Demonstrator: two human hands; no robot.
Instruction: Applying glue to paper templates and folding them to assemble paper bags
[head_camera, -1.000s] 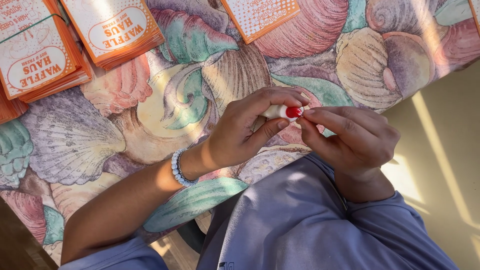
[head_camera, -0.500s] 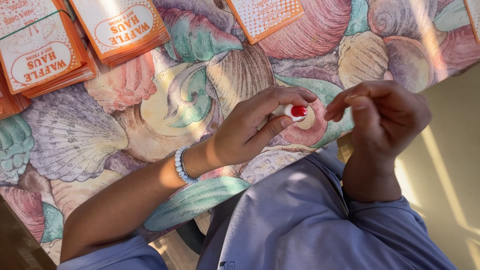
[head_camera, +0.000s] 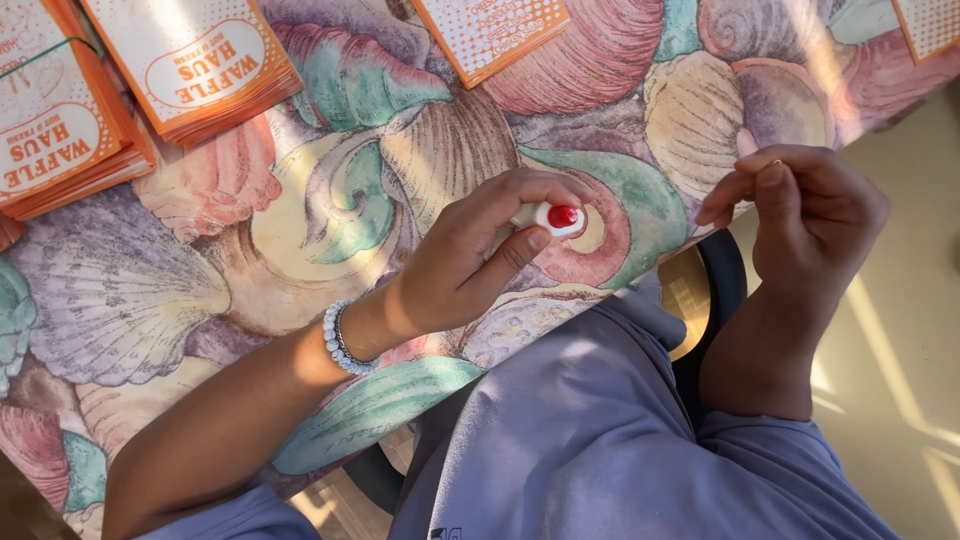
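Note:
My left hand (head_camera: 470, 260) is shut on a small white tube with a round red tip (head_camera: 558, 217), pinched between thumb and fingers just above the table's near edge. A beaded bracelet (head_camera: 340, 340) sits on that wrist. My right hand (head_camera: 810, 215) is raised to the right of the tube, apart from it, beyond the table's edge. Its fingers are curled together at the tips. I see nothing clearly held in them.
The table wears a seashell-patterned cloth (head_camera: 330, 200). Stacks of orange and white printed paper sleeves lie at the far left (head_camera: 55, 150), upper left (head_camera: 195, 65), top middle (head_camera: 490, 30) and top right corner (head_camera: 930, 25). My lap in blue-grey cloth (head_camera: 600, 430) fills the bottom.
My right hand was touching the tube's red tip a second ago. It has pulled away to the right and lifted. My left hand has kept the tube nearly still.

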